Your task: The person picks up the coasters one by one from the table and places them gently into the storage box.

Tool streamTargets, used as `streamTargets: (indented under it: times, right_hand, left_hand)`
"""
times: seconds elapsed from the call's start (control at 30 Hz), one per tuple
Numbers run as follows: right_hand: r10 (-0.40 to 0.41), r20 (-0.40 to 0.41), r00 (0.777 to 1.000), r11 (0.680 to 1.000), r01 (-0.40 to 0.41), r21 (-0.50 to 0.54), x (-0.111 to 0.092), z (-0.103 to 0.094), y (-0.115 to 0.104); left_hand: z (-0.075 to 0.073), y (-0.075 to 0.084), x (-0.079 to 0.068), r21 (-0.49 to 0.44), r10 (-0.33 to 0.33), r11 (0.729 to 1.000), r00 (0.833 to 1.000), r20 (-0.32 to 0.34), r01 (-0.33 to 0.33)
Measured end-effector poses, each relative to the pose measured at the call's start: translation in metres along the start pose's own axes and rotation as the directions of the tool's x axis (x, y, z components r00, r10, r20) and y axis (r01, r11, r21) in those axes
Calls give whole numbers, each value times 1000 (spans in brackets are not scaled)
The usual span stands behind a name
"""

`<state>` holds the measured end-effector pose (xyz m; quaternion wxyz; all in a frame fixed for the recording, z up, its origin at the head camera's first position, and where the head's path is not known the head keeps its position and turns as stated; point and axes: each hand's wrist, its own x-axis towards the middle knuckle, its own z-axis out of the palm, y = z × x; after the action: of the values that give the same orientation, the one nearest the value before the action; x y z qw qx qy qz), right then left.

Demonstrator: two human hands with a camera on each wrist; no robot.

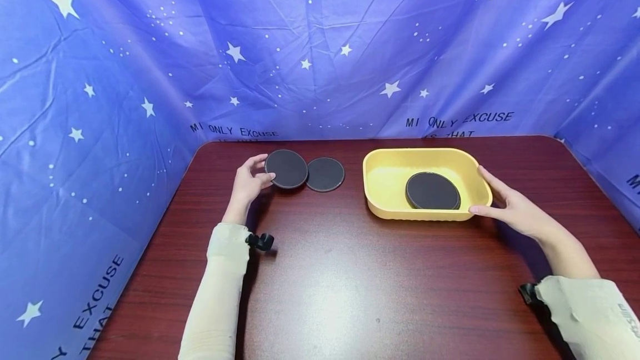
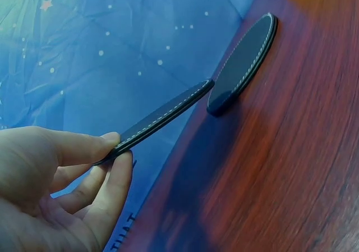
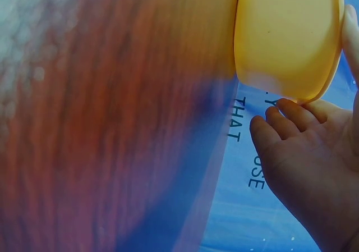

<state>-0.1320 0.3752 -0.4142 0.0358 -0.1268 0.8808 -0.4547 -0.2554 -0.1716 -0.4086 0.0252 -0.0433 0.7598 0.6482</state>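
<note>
My left hand [image 1: 247,182] pinches a round black coaster [image 1: 286,169] between thumb and fingers, at its left edge. Pale stitching runs around the coaster's rim, and it is tilted above the table in the left wrist view. A second black coaster [image 1: 326,174] lies on the table just to its right. My right hand [image 1: 520,210] rests against the right end of a yellow plastic bin [image 1: 385,214], thumb at the near corner and fingers fairly straight along the end wall. Inside the bin sits another black coaster [image 1: 433,191], its lower edge hidden by the front wall.
The things stand toward the back of a dark red wood-grain table [image 1: 320,271]. A blue curtain [image 1: 310,43] with white stars and printed words hangs behind it and along the sides. Each sleeve has a black wrist mount [image 1: 260,241].
</note>
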Motion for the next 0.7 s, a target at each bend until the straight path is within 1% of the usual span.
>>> streamTargets:
  times: [0.13,0.4,0.7]
  right_hand:
    - [-1,1,1000,1000,1,-2,1,0,1]
    - [-3,3,1000,1000,3,1,1,-1,3]
    - [-11,2,1000,1000,11,-2,1,-1,4]
  left_hand:
    - [4,1,-1,-26,7,1000,1000,23,-6]
    - [16,2,-6,-42,6,999,998,59,-4]
    - [31,5,-11,-70,37,997,993,116,-29]
